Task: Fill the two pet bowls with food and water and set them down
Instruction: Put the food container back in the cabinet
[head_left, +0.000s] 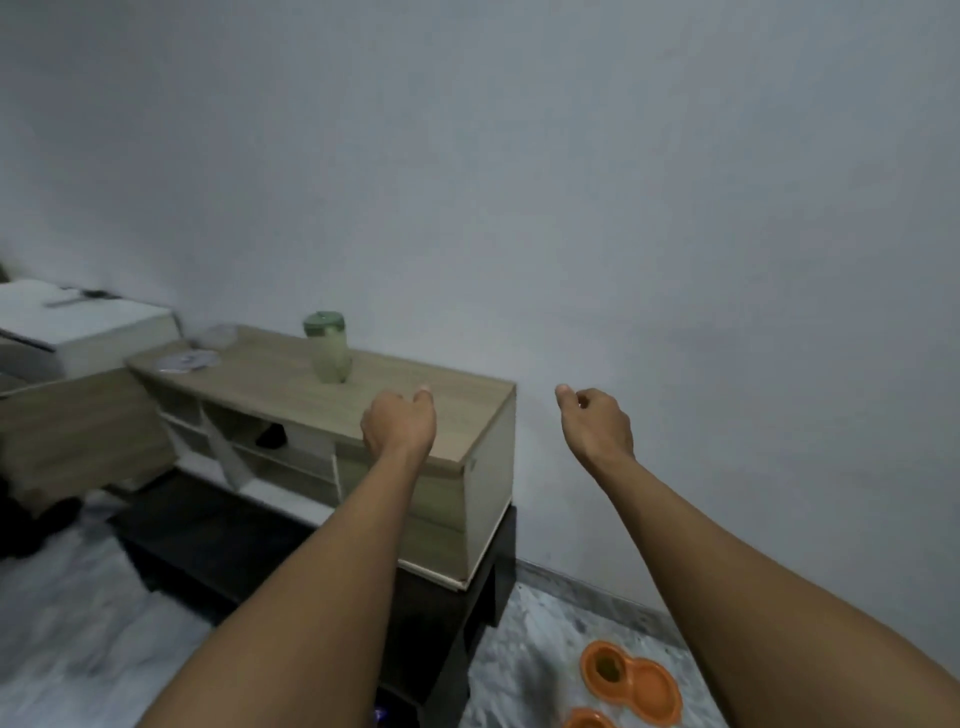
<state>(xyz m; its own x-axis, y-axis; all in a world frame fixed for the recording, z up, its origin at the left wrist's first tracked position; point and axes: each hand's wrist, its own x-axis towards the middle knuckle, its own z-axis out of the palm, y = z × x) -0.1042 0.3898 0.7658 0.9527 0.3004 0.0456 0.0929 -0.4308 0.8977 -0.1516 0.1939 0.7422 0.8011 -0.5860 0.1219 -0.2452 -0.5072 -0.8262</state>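
An orange double pet bowl (631, 680) lies on the marble floor at the lower right; its left cup holds something dark, its right cup looks bare. The rim of a second orange bowl (587, 719) shows at the bottom edge. A clear bottle with a green lid (328, 347) stands upright on the wooden cabinet top. My left hand (399, 423) hovers over the cabinet's front right part, fingers loosely curled, holding nothing. My right hand (597, 422) is raised in front of the wall, right of the cabinet, fingers curled and holding nothing.
The wooden cabinet (415, 410) sits on a dark low table (467, 597) against the white wall. A round lid or plate (187, 360) lies at its far left end. A white box (88, 322) stands on another wooden unit at the left.
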